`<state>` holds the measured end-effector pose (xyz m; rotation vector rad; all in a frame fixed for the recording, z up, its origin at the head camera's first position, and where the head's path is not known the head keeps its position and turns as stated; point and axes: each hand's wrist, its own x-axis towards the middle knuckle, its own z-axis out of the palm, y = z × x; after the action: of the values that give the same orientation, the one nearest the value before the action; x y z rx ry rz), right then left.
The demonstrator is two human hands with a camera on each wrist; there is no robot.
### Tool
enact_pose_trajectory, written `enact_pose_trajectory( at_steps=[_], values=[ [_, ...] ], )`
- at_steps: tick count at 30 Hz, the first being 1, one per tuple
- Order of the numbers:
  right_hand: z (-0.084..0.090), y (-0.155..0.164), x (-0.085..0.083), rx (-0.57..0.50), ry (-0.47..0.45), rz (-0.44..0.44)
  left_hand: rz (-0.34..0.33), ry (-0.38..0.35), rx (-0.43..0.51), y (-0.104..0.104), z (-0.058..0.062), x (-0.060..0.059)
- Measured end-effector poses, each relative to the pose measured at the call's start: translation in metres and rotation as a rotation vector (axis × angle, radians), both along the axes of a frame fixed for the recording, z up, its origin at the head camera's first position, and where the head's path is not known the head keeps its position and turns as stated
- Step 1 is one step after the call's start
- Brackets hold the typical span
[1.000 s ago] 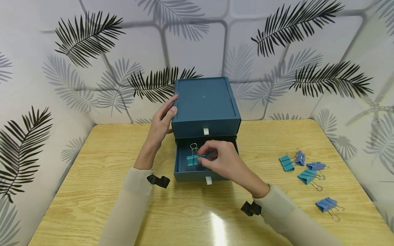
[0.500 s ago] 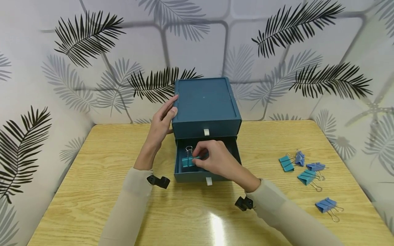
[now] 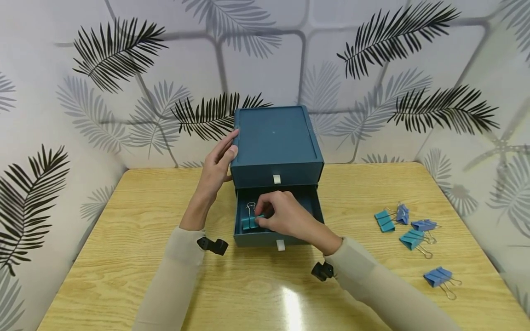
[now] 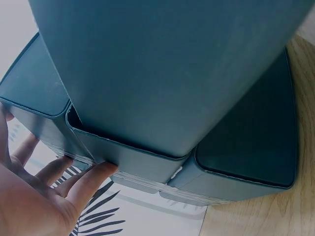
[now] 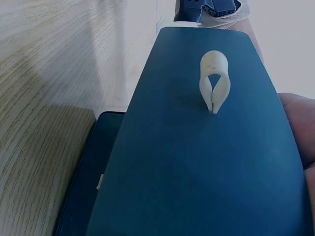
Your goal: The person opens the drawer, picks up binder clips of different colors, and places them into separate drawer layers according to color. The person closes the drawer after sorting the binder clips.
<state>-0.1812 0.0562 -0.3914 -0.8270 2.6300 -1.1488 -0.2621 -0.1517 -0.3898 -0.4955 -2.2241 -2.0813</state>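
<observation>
A dark blue drawer box stands on the wooden table with its lower drawer pulled out. My left hand lies against the box's left side; the left wrist view has its extended fingers touching the casing. Over the pulled-out drawer, my right hand pinches a teal binder clip between thumb and index finger, its wire handles pointing up. In the right wrist view the drawer front covers most of that hand, and a white pull tab sticks out.
Loose binder clips lie on the table at the right: a teal one, another teal one, and several blue ones, the nearest blue clip lying apart. The upper drawer is closed. A leaf-patterned backdrop rises behind the table.
My right hand has moved left and slightly toward me inside the drawer, bringing the teal binder clip to the drawer's front left corner. My left hand stays on the box.
</observation>
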Motion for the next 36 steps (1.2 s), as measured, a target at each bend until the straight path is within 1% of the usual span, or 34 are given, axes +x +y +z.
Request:
enact_pose_trajectory(
  at_steps=[4,7,9,15,24,30,36],
  values=[
    [0.000,-0.001,0.000,0.034,-0.025,0.017,0.001,-0.002,-0.001,-0.001,0.000,0.000],
    [0.000,0.000,0.001,0.045,-0.028,0.008,0.001,-0.007,-0.002,-0.001,0.000,0.000],
    [0.001,0.001,0.002,0.034,-0.018,-0.006,-0.001,-0.009,-0.002,0.000,0.000,0.001],
    [0.006,0.009,0.008,-0.054,0.008,-0.028,0.007,-0.011,-0.002,0.000,0.000,0.001],
    [0.008,0.024,0.022,-0.200,0.116,-0.053,0.018,-0.009,-0.009,0.000,0.000,0.002],
    [0.011,0.032,0.035,-0.263,0.200,-0.082,0.018,-0.004,-0.017,0.000,0.001,0.002],
    [0.013,0.043,0.048,-0.318,0.207,-0.128,0.015,0.002,-0.019,0.000,0.001,0.002]
  ],
)
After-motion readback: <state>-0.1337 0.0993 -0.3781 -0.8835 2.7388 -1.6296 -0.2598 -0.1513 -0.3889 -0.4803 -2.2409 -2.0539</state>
